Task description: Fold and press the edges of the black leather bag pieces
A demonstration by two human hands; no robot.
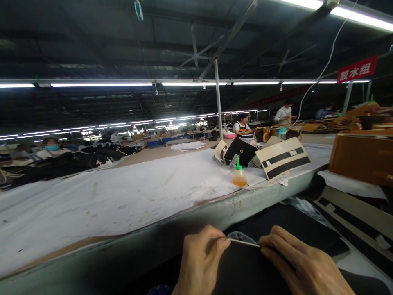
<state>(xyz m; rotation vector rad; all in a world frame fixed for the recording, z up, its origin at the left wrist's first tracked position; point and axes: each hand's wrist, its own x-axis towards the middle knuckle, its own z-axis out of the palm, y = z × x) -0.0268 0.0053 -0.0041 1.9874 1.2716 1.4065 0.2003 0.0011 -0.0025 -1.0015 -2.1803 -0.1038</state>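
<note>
At the bottom of the head view my left hand [201, 260] and my right hand [302, 264] are both closed in a pinch on the top edge of a black panel [245, 268]. A thin pale strip [244, 243] runs along that edge between my fingertips. A bit of grey plastic [241, 236] shows just behind the strip. The lower part of the panel is cut off by the frame.
A long table with a stained white cover [123, 196] stretches ahead. An orange squeeze bottle [238, 175] stands near cream-and-black striped pieces [284, 157] and a black bag [242, 150]. Tan boxes [357, 157] sit at the right. Other workers [52, 148] sit at benches in the background.
</note>
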